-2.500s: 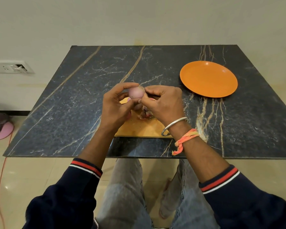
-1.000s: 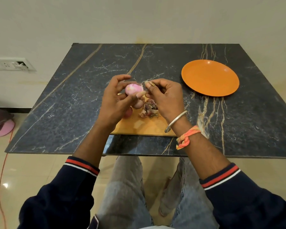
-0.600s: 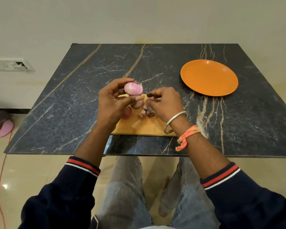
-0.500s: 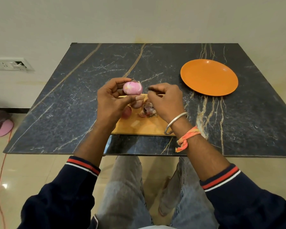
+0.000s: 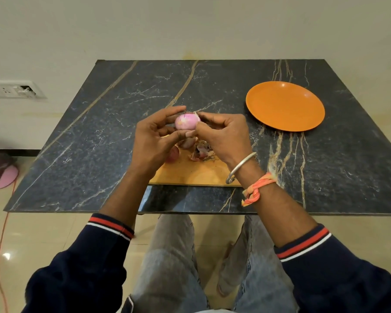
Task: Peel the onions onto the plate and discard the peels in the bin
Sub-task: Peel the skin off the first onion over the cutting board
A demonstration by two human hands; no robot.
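Grips the pink onion (image 5: 187,122) in the left hand (image 5: 154,141), thumb under it and fingers curled over it, above the wooden board (image 5: 190,173). Pinches the same onion at its right end with the right hand (image 5: 221,136), fingertips on the dry skin. Below the hands, on the board: a heap of peels (image 5: 201,152) and a red onion (image 5: 173,154), partly hidden. Well apart to the right, on the dark table (image 5: 99,143): the orange plate (image 5: 284,106).

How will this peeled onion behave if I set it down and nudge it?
Probably rolls: the onion looks round. Likely slippery, as its bare pink surface shines slightly. Seems firm: the left hand grips it without visible denting.
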